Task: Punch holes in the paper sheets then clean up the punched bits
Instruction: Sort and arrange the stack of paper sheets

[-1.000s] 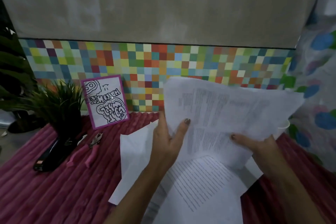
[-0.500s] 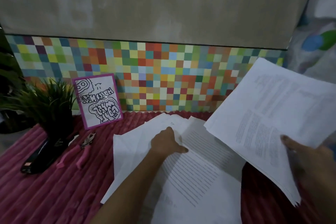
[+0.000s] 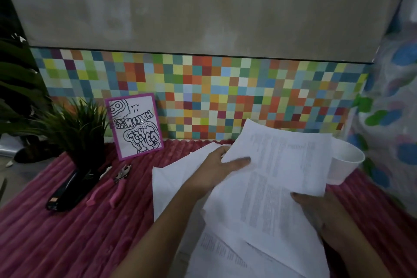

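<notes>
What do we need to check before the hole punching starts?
1. Paper held: ok. The left hand and right hand both grip the printed sheets.
2. Edges lined up: not ok. The sheets fan out, and loose sheets lie underneath.
3. Pink hole punch nearby: ok, it lies on the red cloth to the left, untouched.
4. A hand free to take it: not ok.
5. White cup upright for the bits: ok. What is inside: cannot tell.
</notes>
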Available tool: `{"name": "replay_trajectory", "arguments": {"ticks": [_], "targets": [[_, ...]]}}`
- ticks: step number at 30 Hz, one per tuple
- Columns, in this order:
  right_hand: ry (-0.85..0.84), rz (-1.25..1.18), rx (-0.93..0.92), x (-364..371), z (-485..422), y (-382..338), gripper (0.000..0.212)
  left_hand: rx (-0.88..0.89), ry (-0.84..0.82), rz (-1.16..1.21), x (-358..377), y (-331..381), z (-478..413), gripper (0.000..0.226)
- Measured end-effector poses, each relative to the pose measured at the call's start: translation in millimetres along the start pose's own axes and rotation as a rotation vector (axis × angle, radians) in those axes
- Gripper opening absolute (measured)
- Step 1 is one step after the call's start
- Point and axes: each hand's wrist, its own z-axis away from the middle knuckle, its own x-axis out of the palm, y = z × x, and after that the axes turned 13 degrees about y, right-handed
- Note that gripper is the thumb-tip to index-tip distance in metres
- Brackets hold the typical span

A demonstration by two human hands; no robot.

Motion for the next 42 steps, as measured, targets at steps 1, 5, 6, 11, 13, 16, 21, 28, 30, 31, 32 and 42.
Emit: {"name": "replay_trajectory", "arguments": {"ticks": [1,5,6,11,13,16,21,28,30,31,32,42], "targets": [[-0.004,-0.005,-0.020,2.7,-2.0,-4.0,0.038,0.033,-0.017,-0.006,1.3,2.5,1.4,0.043],[0.159,0.037,-0.123,7.9,-9.0,-5.5,0.023,0.144,-0.046,0.112,5.6,16.8,8.0,0.046],[0.147,0.017,-0.127,10.3,-11.8,-10.1,0.022,0.167,-0.065,0.162,6.3,21.7,10.4,0.047],[-0.125,-0.177,-0.002,8.1,-6.0,-27.1,0.038,0.161,-0.166,0.434,9.0,36.0,14.9,0.043],[-0.137,-0.196,0.047,3.7,-5.4,-29.1,0.036,0.119,-0.202,0.479,8.2,32.8,9.9,0.043],[-0.062,-0.109,0.002,-8.8,-7.3,-30.8,0.034,0.049,-0.109,0.364,3.4,13.9,-4.9,0.029],[0.113,0.125,0.010,-38.5,-11.1,-26.5,0.017,0.031,0.293,-0.661,2.0,-37.3,-24.0,0.039],[0.254,0.345,-0.040,-40.8,-16.3,-6.9,0.018,0.027,0.105,-0.840,15.4,-43.4,-22.8,0.077],[0.263,0.382,-0.067,-38.0,-17.5,-4.2,0.015,0.031,0.073,-0.818,12.6,-40.5,-22.6,0.063],[0.263,0.389,-0.073,-37.2,-18.7,-2.8,0.015,0.030,0.068,-0.796,10.9,-38.5,-21.8,0.056],[0.262,0.384,-0.077,-35.8,-18.9,-2.1,0.015,0.028,0.071,-0.747,9.4,-36.6,-21.1,0.052],[0.237,0.259,-0.289,-17.7,-12.6,-5.9,0.034,0.212,0.123,-0.019,1.5,-16.0,-1.5,0.041]]}}
